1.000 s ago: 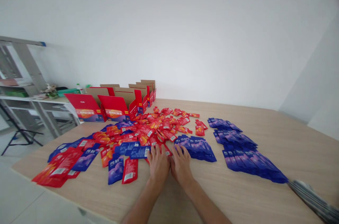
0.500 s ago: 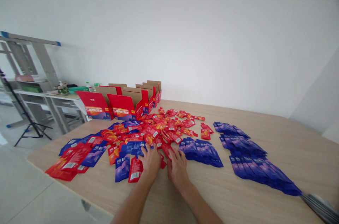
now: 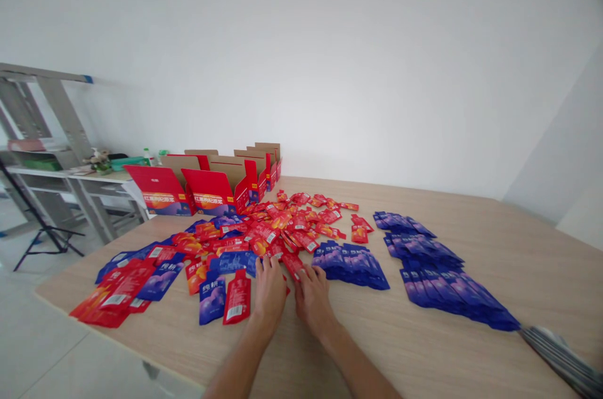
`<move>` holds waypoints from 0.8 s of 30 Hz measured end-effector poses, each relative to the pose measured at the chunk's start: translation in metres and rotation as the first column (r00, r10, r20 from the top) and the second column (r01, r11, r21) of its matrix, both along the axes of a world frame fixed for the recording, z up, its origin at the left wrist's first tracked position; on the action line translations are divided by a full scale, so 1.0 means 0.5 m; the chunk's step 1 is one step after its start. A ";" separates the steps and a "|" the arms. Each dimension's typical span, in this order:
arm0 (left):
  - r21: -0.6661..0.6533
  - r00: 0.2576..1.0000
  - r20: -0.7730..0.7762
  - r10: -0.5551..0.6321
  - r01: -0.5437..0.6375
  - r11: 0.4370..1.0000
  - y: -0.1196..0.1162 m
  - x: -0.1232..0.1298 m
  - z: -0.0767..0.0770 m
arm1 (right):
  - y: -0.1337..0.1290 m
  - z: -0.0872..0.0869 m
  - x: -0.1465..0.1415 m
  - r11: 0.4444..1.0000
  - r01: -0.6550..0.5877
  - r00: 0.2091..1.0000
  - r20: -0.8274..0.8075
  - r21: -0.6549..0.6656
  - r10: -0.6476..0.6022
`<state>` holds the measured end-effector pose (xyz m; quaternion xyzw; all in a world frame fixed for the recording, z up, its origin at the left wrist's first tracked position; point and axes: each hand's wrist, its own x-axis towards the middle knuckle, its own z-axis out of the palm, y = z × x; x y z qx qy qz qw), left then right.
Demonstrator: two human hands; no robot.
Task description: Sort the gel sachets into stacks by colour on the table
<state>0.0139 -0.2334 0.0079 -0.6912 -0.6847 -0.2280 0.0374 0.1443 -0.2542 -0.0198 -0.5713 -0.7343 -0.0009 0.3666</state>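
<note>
My left hand [image 3: 270,289] reaches into the front of a heap of red pouches [image 3: 277,220]. Its fingers are stretched out and slightly apart, and part of a red pouch shows from beneath them. Close by on the right, my right hand [image 3: 313,295] has its fingers closed at the lower end of another red pouch [image 3: 293,265]; the thumb is mostly hidden. Left of the hands lie a red pouch with a barcode [image 3: 237,300] and a blue pouch [image 3: 211,301]. A blue pouch lying sideways [image 3: 234,262] is just beyond them.
Overlapping blue pouches [image 3: 351,264] lie right of my hands, with more blue rows [image 3: 452,292] farther right. Open red cartons [image 3: 211,193] line the back left of the wooden table [image 3: 377,349]. Mixed pouches [image 3: 125,286] sit near the left edge. A tripod [image 3: 47,229] stands on the floor.
My left hand has shifted right, off the red barcode pouch, which now shows in full, and its fingers are less spread. The right hand stays at its red pouch. The view has turned slightly right.
</note>
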 end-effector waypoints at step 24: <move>0.295 0.605 0.731 -0.316 0.137 0.946 -0.036 0.038 -0.041 | 0.007 0.026 0.032 0.851 -0.485 0.415 -0.910 -0.200 0.022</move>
